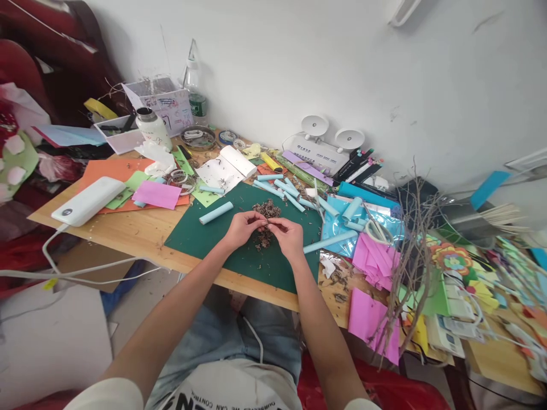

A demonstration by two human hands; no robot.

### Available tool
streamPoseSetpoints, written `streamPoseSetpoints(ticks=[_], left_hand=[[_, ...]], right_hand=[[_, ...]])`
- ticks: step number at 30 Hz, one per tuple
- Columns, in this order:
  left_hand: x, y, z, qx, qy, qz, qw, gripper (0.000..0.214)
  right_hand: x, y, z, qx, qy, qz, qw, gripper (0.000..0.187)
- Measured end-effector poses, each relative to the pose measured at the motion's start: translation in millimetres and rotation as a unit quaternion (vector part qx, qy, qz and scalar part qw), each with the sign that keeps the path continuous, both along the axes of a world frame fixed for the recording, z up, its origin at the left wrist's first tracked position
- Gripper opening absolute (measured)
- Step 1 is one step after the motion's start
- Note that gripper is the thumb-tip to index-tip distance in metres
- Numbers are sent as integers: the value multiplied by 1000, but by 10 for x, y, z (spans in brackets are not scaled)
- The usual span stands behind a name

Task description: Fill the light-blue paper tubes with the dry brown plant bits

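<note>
Both of my hands meet over a dark green mat (200,242) on the wooden table. The fingers of my left hand (243,229) and my right hand (287,233) are pinched together around a small brown bit of dried plant matter, too small to make out clearly. Just behind and below the fingertips lies a crumbly pile of dried brown plant matter (265,209), partly covered by my hands. To the left of my left hand rests a light blue paper tube (216,213). More light blue paper tubes (293,200) lie beyond the pile and to the right.
At the left are a white power bank (88,200) with a cable, a white bottle (154,130) and a pink paper sheet (157,195). Bare twigs (412,256) stand up at the right, beside pink paper (374,322). A two-lamp emergency light (314,154) leans against the wall.
</note>
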State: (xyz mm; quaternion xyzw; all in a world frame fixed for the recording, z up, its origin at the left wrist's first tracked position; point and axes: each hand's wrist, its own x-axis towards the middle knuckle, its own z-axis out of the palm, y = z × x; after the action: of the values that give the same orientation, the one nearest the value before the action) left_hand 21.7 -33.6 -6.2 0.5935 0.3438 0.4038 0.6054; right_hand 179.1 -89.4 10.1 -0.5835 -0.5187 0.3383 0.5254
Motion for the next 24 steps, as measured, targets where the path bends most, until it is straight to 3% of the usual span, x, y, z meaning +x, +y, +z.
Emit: streamPoseSetpoints(ticks=[5,8,13,18,24], left_hand=[[11,6,12,8,8,21,1000,29],[11,1,27,15,10,32,999,27],[10,1,6,6,6,19,1000,31],[20,-11,2,19,13,59,998,30],[22,-59,58,74,32,0,997,36]], right_hand=[[-36,-28,35,70,-116,-13,991,16],[-40,-42,52,74,-139,-13,987,18],[-28,-46,38,42,-101,-36,993,19],[-53,-41,36,46,-71,-19,996,22],[-5,-21,16,30,-108,-22,994,23]])
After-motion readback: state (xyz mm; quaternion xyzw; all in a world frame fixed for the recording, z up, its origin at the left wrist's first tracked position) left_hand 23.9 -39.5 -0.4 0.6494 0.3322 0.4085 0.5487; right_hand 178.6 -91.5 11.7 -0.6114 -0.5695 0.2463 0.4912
